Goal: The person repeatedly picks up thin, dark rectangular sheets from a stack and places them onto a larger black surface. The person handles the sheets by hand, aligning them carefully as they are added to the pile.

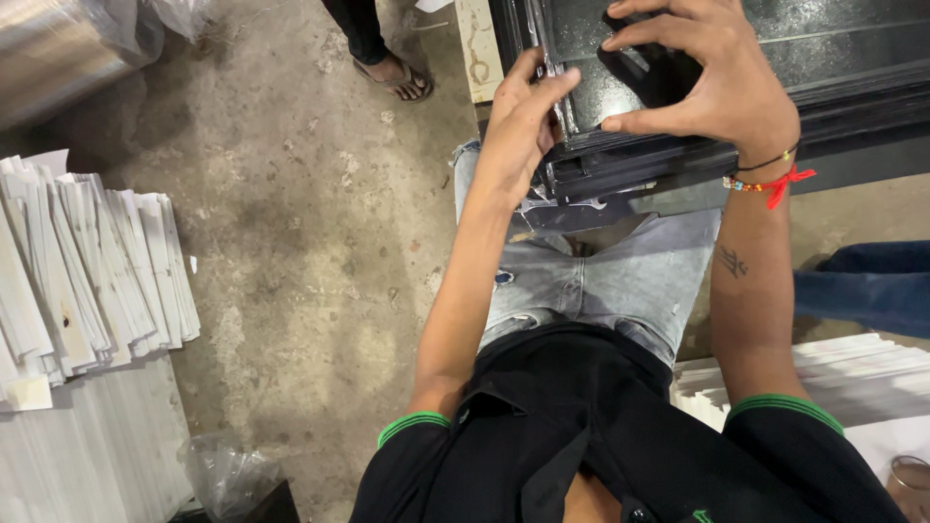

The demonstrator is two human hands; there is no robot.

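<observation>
Head view: left hand [518, 131] pinches film [554, 199] at black frame [678, 160] corner; right hand [693, 82], at 1 o'clock, grips a dark pad [651, 73]. Peeling barely begun.

Workshop: bare concrete floor [310, 223], stacked white sheets [87, 261].

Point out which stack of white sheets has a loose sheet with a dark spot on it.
The fanned stack of white sheets at the left edge; one sheet near its front shows a small dark spot. The flat white stack beside the person's right arm shows none.
</observation>
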